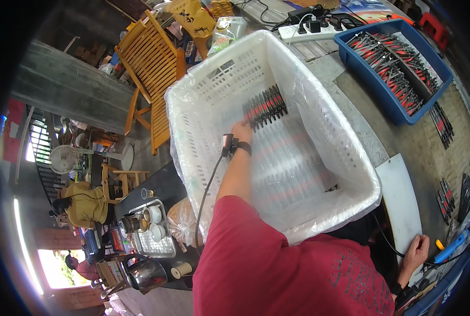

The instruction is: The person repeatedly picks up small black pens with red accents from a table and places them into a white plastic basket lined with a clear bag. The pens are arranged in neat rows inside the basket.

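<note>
A white perforated plastic crate lined with clear film stands before me. Inside it, a row of slim black-and-red tools lies side by side on a clear plastic layer. More such rows show blurred beneath that layer. My left hand reaches into the crate, its fingers closed at the left end of the top row; the fingertips are partly hidden. At the lower right, my right hand rests by the edge of a white board. Its fingers are curled, with nothing visible in them.
A divided blue bin full of the same tools stands far right, with small groups of tools below it. A blue-handled tool lies near my right hand. A cable runs from my left wrist. Left are a wooden chair and kettle.
</note>
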Available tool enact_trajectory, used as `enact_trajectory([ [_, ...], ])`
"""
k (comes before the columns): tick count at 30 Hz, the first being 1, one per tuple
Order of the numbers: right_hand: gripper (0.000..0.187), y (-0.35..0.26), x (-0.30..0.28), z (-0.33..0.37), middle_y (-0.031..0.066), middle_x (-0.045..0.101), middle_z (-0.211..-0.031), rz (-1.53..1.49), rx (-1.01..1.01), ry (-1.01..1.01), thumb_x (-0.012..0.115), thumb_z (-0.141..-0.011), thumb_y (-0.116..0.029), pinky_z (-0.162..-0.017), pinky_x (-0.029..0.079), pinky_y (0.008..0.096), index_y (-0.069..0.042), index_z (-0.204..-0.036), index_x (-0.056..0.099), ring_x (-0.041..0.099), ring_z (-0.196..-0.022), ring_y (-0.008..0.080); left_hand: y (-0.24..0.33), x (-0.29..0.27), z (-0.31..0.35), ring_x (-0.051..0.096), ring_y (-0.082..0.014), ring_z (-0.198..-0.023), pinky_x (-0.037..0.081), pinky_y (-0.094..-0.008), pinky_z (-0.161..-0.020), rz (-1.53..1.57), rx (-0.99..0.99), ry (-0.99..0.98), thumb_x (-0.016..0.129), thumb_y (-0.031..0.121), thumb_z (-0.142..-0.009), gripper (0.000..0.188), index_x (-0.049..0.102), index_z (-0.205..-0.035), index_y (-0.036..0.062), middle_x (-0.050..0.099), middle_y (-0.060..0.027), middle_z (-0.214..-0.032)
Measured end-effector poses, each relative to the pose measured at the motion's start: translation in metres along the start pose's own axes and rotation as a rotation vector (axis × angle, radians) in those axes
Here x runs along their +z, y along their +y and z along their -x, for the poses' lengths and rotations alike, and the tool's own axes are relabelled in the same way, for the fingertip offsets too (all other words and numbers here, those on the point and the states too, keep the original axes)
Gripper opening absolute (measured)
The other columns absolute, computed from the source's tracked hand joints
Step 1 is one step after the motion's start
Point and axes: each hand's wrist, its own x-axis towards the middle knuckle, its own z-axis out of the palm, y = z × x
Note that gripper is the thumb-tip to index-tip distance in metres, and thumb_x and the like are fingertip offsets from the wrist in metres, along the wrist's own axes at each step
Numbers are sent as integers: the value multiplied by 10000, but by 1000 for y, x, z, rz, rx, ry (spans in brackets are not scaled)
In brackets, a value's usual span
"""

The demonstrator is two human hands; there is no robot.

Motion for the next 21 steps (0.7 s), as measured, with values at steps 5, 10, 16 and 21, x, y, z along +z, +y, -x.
enact_trajectory([
  [5,166,0,-1,0,141,456,-736,-5,8,-11,529,-877,-106,-618,389,334,39,-821,468,422,-656,260,-3,7,-8,642,-235,-704,485,-328,-657,10,-103,-6,649,161,-726,182,655,-794,-7,653,-138,-716],
  [10,165,2,0,0,145,458,-737,2,7,-8,526,-877,-103,-615,387,340,41,-823,468,426,-657,268,13,-5,-3,646,-273,-721,490,-350,-672,-63,-140,-73,647,159,-696,204,651,-795,-19,653,-168,-728],
  [16,164,4,0,0,149,456,-735,9,4,-9,525,-876,-102,-612,386,343,43,-825,468,427,-656,275,27,-13,6,648,-290,-724,494,-362,-670,-70,-137,-53,646,171,-700,221,654,-824,-11,656,-175,-752],
  [21,152,2,-1,0,142,458,-733,-16,-25,-7,525,-875,-98,-610,388,341,38,-827,477,430,-653,271,6,3,-3,649,-256,-698,497,-350,-634,17,-117,-33,633,162,-739,207,651,-838,-20,655,-154,-721],
])
